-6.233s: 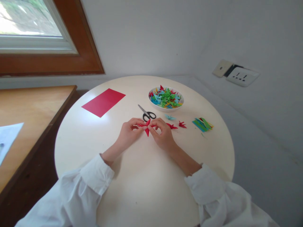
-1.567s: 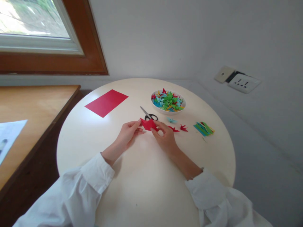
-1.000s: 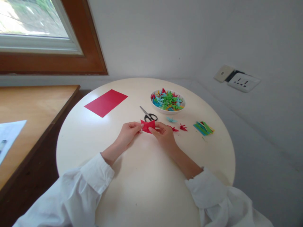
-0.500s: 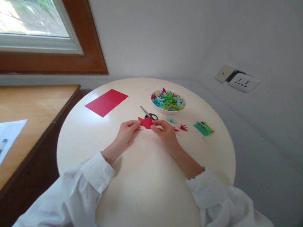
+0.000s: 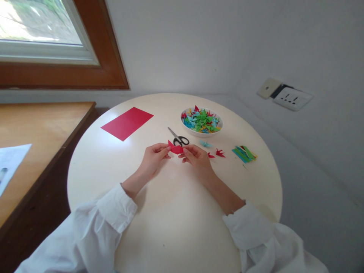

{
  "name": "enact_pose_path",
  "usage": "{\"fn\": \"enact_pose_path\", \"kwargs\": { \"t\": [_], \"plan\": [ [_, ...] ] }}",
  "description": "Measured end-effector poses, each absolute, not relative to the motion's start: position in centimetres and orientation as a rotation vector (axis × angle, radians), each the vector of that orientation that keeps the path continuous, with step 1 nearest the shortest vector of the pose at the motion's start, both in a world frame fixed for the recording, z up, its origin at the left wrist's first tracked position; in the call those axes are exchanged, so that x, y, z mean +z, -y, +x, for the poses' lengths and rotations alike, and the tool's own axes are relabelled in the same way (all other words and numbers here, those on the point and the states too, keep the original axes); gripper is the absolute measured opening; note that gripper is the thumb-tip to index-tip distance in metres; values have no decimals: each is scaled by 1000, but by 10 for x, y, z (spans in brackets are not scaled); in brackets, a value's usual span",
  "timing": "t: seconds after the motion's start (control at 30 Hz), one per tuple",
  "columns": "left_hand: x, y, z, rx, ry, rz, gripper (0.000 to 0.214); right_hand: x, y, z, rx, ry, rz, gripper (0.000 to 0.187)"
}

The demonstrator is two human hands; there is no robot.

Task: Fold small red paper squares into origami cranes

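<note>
Small folded red paper [image 5: 176,149] pretty much dead centre, right at the fingertips and stretched across the gap between two hands. Left end pinched between thumb and fingers of the left hand [image 5: 155,158], with a sharp corner poking up past that thumb. Right end nipped much the same way by the right hand [image 5: 198,159], thumb on the near side, other fingers partly hidden. So yeah, a light two-handed pinch, just at the ends, middle bare and dipping a bit. Hard to tell whether touching the tabletop or held just above.

Just beyond the paper: scissors [image 5: 178,137], black handles toward the hands, blades pointing away and left. Beside the right hand, one red bird [image 5: 211,155] half hidden by the knuckles, then a second red one [image 5: 220,152] in plain view, plus a light blue bird [image 5: 206,144] slightly farther back. Behind those, a white bowl [image 5: 199,134] heaped with tiny folded birds [image 5: 202,120] in green, blue, red and yellow. Farther right, a messy stack of coloured strips [image 5: 245,154]. Far left, a plain red sheet [image 5: 127,123] lying flat.

All on a round cream table [image 5: 170,216]. Off left, a wooden desk [image 5: 42,117] with a white page [image 5: 14,161] near its edge. Off right, a wall socket [image 5: 292,99].
</note>
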State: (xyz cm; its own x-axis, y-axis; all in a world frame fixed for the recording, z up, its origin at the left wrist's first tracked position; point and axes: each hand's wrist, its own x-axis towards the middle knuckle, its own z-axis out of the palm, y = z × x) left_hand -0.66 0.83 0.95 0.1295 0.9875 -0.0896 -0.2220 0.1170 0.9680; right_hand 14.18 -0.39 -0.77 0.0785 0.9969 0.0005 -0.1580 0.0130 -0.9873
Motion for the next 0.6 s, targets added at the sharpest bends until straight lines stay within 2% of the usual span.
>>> {"fn": "enact_pose_path", "kwargs": {
  "t": [0.3, 0.6],
  "plan": [
    [5, -7, -8, 1064, -977, 1243, 9, -4, 6, 141, 1188, 1009, -1144, 21],
    [5, -7, -7, 1006, -879, 960, 11, -10, 5, 143, 1213, 1050, -1084, 20]
  ]
}}
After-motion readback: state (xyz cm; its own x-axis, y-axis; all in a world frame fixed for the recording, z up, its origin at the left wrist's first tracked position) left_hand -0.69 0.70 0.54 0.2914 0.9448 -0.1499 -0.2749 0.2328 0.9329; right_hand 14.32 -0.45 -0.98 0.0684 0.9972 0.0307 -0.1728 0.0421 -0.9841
